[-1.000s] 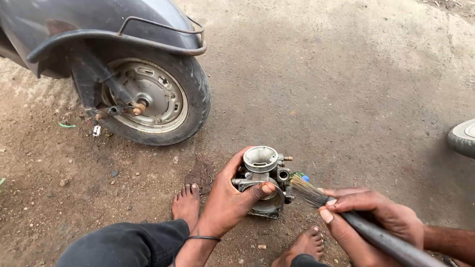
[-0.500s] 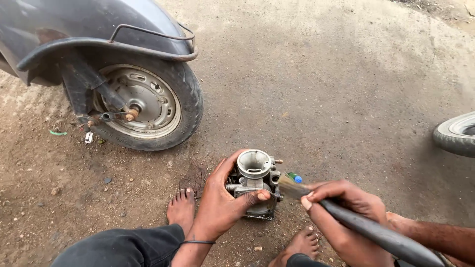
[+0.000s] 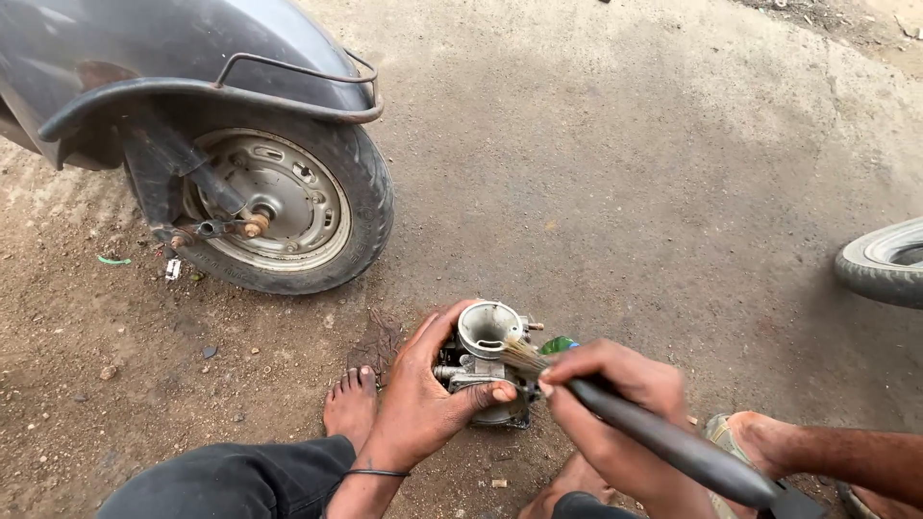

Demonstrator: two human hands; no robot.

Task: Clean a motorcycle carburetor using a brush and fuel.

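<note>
A grey metal carburettor (image 3: 486,338) with a round open throat rests on the ground between my bare feet. My left hand (image 3: 423,399) grips its left side, thumb across the front. My right hand (image 3: 608,394) holds a paintbrush with a long dark handle (image 3: 673,444); its bristles (image 3: 522,358) touch the carburettor just below the throat. A small green and blue object (image 3: 558,343) peeks out behind the brush.
A scooter's rear wheel (image 3: 279,207) and grey body stand at the upper left. Part of another tyre (image 3: 885,261) lies at the right edge. The ground is dirt and rough concrete with small stones. My left foot (image 3: 351,404) is beside the carburettor.
The brush has moved left from beside the carburettor onto its body. My left hand keeps its hold. The view has shifted slightly.
</note>
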